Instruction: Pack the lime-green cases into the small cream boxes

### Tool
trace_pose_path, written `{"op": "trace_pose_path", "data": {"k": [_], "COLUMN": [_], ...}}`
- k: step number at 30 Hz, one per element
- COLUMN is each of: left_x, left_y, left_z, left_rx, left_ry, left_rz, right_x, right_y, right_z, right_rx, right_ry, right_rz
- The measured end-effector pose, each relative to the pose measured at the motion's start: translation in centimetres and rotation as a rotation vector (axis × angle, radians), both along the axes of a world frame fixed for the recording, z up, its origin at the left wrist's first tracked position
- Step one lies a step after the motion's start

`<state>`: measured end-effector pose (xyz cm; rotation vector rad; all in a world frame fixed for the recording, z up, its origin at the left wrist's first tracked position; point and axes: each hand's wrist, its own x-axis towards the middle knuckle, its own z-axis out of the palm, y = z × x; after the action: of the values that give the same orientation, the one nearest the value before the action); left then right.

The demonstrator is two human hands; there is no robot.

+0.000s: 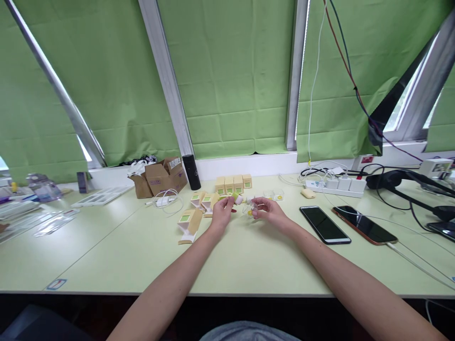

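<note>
Over the middle of the table, my left hand pinches a small green-and-white piece between thumb and fingers. Close by on the right, my right hand has its fingers closed on a small clear plastic case with something yellow in it. Clear cases with yellow bits lie just behind that hand. To the left of my left hand, opened cream-coloured small boxes lie with their flaps out. A row of closed cream boxes with green squares stands behind both hands.
A black cylinder and an opened cardboard box stand at the back left, by a white charger. On the right lie two phones, one black and one brown-edged, a power strip, headphones and loose cables.
</note>
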<state>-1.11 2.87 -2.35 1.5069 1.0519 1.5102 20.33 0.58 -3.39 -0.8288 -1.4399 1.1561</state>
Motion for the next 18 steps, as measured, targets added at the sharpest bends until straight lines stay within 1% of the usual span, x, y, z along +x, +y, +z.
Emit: {"op": "trace_pose_path", "data": {"k": [3,7,13,18], "left_x": [0.02,0.05,0.03,0.12], "left_y": [-0.01,0.06,-0.06,-0.37], "left_z": [-0.04,-0.15,-0.07,0.09], "left_rx": [-0.003,0.011,0.042,0.049], "left_ry": [0.010,0.018,0.055,0.086], "left_rz": [0.000,-0.005,-0.036,-0.034], "right_x": [0.14,0.19,-0.19,-0.49], "right_y": [-0.05,0.05,0.22,0.09], "right_z": [0.09,0.00,-0.50,-0.49], "right_rx": [0.022,0.032,-0.057,-0.073], "right_ry": [-0.043,-0.050,0.043,0.097], "right_rz": [-0.036,-0.042,0.041,0.069]}}
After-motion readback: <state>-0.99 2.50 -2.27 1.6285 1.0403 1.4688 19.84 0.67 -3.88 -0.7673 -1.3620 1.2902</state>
